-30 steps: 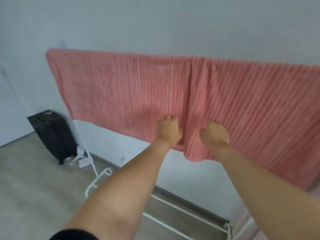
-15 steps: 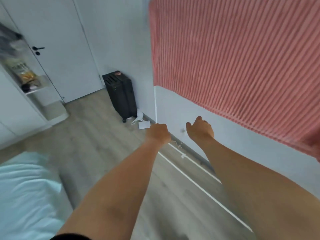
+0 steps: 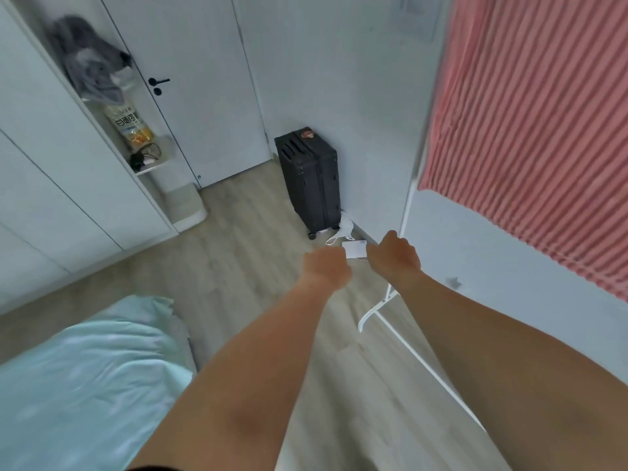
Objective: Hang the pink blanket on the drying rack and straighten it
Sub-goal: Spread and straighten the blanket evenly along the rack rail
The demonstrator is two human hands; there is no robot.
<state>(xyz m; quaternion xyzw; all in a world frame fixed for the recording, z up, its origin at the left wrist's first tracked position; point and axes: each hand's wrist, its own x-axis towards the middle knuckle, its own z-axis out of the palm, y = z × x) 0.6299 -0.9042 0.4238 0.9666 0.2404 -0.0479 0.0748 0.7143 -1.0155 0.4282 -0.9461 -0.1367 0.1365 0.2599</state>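
Note:
The pink ribbed blanket [image 3: 530,130] hangs spread over the white drying rack [image 3: 409,205] at the right, its lower edge sloping down to the right. My left hand [image 3: 326,270] and my right hand [image 3: 394,256] are stretched out over the floor, left of and below the blanket, and touch nothing. I see both from the back, with the fingers loosely curled under and nothing in them. The rack's top bar is hidden by the blanket.
The rack's white foot and floor rail [image 3: 370,314] run under my right arm. A black suitcase [image 3: 311,178] stands against the wall, with a white card [image 3: 353,248] on the floor beside it. A pale blue bed [image 3: 78,385] is lower left; a white door [image 3: 204,79] and a wardrobe shelf [image 3: 136,137] are behind.
Both hands have let go of the blanket's lower edge and dropped away from it. My view has swung left and down, so the blanket now sits at the right.

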